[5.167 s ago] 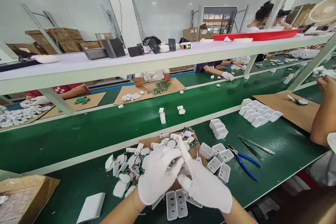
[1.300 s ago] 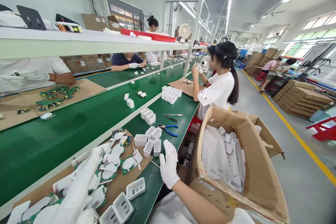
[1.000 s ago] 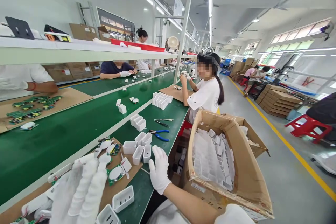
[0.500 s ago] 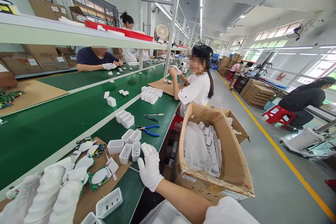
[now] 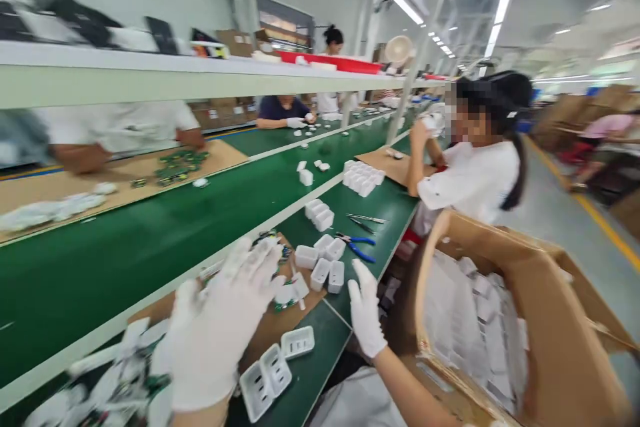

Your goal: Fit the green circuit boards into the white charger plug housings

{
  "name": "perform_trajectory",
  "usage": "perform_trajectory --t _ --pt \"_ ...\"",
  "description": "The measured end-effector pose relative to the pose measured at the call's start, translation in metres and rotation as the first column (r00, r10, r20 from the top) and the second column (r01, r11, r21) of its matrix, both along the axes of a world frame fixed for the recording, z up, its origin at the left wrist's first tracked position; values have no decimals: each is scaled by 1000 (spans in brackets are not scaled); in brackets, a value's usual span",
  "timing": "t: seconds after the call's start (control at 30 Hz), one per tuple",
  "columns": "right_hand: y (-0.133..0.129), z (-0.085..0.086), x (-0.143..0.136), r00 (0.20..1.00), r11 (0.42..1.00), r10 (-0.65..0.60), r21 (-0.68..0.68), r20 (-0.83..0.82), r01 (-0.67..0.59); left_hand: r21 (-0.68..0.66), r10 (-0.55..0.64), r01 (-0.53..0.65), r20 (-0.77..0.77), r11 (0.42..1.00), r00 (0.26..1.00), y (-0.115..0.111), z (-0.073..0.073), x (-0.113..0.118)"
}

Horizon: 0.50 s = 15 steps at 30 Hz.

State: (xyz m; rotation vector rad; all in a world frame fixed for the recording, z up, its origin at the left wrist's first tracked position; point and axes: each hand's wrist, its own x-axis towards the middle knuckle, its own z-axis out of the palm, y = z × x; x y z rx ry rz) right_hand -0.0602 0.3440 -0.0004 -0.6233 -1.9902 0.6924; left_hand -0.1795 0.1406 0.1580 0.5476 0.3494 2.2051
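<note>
My left hand [image 5: 220, 327], in a white glove, is raised with its fingers apart over circuit boards [image 5: 287, 293] with white parts on them. Nothing shows in its grasp, though its palm side is hidden. My right hand [image 5: 367, 310], also gloved, is at the bench edge, thumb and fingers apart and holding nothing. Just beyond it stand several small white plastic cases [image 5: 329, 273]. Nearer to me, by the left hand, lie white slotted case pieces [image 5: 265, 380]. At lower left is a blurred heap of boards and white parts [image 5: 115, 380].
Blue-handled pliers [image 5: 363, 248] and tweezers [image 5: 367, 219] lie beyond the cases. A cardboard box [image 5: 565, 320] of white cases stands at the right. A co-worker [image 5: 475, 167] sits further along the bench. Overhead to the left runs a shelf [image 5: 200, 77].
The view has swung left. My left hand has come from the lower left to over the boards, fingers now spread. My right hand stays near the cases, its fingers pointing more upward.
</note>
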Motion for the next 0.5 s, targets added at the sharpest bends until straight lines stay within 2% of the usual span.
perform_trajectory --t 0.1,0.2,0.27,0.33,0.4,0.43,0.5 --pt "9 3 -7 998 998 54 11 -11 -54 11 23 -24 18 1000 1000 -5 -8 -15" --pt "18 12 -13 997 994 78 79 17 -79 -126 102 -102 -4 987 995 -6 -10 -16" --pt "23 20 -15 991 983 114 133 73 -123 -243 187 -191 -40 951 982 -8 -8 -11" --pt "27 27 -16 976 966 166 177 144 -190 -344 311 -331 -114 879 944 -11 -3 -5" --pt "28 32 -16 959 947 196 213 204 -239 -406 439 -493 -225 769 870 -12 4 -2" --pt "28 33 -15 953 941 200 227 227 -251 -417 484 -565 -291 712 825 -13 8 -1" --pt "27 32 -12 943 933 194 247 270 -263 -405 519 -658 -407 636 752 -14 14 1"
